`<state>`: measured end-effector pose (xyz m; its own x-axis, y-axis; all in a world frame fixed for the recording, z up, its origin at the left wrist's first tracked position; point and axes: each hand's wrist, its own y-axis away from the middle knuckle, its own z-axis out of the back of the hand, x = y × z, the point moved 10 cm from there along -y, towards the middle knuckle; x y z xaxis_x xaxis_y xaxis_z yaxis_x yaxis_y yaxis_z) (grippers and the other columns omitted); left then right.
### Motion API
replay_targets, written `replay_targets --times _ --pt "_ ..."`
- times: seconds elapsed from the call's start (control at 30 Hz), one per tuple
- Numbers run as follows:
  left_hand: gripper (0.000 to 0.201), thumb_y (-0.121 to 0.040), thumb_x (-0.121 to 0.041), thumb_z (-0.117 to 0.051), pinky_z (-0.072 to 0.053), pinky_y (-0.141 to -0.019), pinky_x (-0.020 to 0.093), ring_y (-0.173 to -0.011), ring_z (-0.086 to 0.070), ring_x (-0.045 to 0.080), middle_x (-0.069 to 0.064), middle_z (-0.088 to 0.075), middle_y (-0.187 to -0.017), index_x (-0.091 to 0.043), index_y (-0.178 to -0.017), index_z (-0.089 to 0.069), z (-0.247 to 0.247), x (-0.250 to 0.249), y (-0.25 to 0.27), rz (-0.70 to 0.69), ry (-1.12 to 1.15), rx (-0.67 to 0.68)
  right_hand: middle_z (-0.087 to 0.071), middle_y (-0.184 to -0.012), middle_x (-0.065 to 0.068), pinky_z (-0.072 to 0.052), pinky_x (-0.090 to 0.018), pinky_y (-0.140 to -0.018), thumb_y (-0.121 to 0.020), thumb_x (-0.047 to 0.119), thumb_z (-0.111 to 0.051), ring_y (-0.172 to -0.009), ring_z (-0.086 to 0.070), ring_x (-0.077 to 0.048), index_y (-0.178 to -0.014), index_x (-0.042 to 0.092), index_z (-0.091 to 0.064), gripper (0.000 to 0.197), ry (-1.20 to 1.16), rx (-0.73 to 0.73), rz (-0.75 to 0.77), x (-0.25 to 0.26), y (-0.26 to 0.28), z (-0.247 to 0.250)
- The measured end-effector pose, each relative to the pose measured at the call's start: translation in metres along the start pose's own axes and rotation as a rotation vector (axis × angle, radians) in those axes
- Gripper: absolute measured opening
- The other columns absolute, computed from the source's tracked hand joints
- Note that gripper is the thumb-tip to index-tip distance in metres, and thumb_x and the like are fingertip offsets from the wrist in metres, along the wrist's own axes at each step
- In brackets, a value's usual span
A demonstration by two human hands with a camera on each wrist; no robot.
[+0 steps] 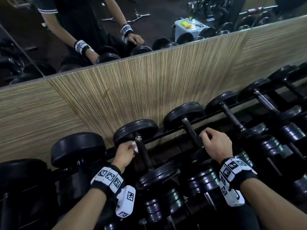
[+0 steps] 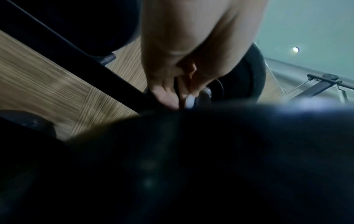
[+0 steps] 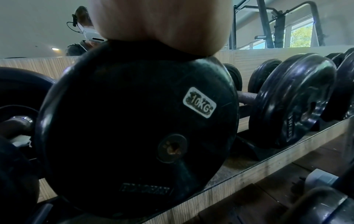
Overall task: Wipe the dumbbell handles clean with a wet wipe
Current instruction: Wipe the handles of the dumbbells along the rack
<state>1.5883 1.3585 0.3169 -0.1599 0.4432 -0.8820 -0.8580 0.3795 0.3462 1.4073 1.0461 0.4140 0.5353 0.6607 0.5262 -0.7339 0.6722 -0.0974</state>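
A row of black rubber-plated dumbbells lies on a dark metal rack (image 1: 214,116) that stands against a pale striped wood-grain wall panel (image 1: 132,90), with a mirror (image 1: 83,30) above it. In the head view the left hand (image 1: 123,154) has its fingers curled around a small crumpled white wet wipe (image 1: 134,146), which it presses against the far end of the dark steel handle (image 1: 144,154) of one dumbbell, just below that dumbbell's far plate (image 1: 135,131). The right hand (image 1: 216,144) rests on the neighbouring dumbbell's handle (image 1: 192,133) with its fingers curled over the bar; whether they close fully round it cannot be told from here.

The left wrist view shows the pinch from underneath: the fingertips (image 2: 166,98) and a sliver of white wipe (image 2: 189,101) meet the shiny collar of the handle, while a dark blurred mass, too close to identify, fills the lower half of the picture.

The right wrist view adds what the head camera cannot: the near plate of the right-hand dumbbell (image 3: 138,128) faces the lens and carries a worn white "10KG" sticker (image 3: 199,102). The palm (image 3: 162,25) sits above that plate's rim, its fingers hidden behind it. At the left edge the wipe and the other handle show faintly.
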Motion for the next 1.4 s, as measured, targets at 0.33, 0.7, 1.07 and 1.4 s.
replay_targets --times 0.33,0.7,1.07,1.4 --pt "0.043 -0.097 0.005 -0.05 -0.042 -0.075 0.015 -0.069 -0.059 0.001 -0.004 -0.066 -0.069 -0.016 -0.062 -0.062 -0.044 0.028 0.04 -0.006 -0.178 0.357 -0.062 -0.059 0.007 -0.051 -0.036 -0.064 -0.094 0.028 -0.052 -0.062 -0.06 -0.016 -0.075 0.024 -0.065 0.024 0.007 -0.017 -0.005 -0.003 -0.002 -0.001" --pt "0.037 -0.097 0.009 -0.043 -0.04 -0.06 0.012 -0.062 -0.054 -0.003 -0.016 -0.064 -0.063 -0.015 -0.086 -0.07 -0.013 0.002 0.017 -0.003 0.025 0.1 -0.062 -0.06 0.004 -0.049 -0.036 -0.064 -0.086 0.042 -0.038 -0.065 -0.059 -0.018 -0.074 0.021 -0.065 0.036 -0.004 -0.04 -0.003 -0.005 -0.003 -0.001" --pt "0.023 -0.1 -0.005 -0.05 -0.041 -0.066 0.02 -0.072 -0.054 0.008 0.002 -0.064 -0.075 -0.004 -0.093 -0.071 -0.018 0.028 0.004 0.075 0.049 0.155 -0.061 -0.059 0.006 -0.05 -0.036 -0.064 -0.088 0.04 -0.04 -0.063 -0.059 -0.016 -0.074 0.022 -0.064 0.032 -0.012 -0.035 -0.014 -0.006 -0.002 -0.001" --pt "0.022 -0.096 0.002 -0.056 -0.045 -0.07 0.009 -0.063 -0.059 -0.007 -0.004 -0.069 -0.08 -0.015 -0.097 -0.071 0.005 0.011 0.014 -0.168 -0.063 -0.064 -0.062 -0.06 0.006 -0.046 -0.033 -0.063 -0.086 0.04 -0.039 -0.064 -0.059 -0.016 -0.075 0.023 -0.064 0.033 -0.015 -0.054 -0.015 -0.007 -0.002 -0.001"
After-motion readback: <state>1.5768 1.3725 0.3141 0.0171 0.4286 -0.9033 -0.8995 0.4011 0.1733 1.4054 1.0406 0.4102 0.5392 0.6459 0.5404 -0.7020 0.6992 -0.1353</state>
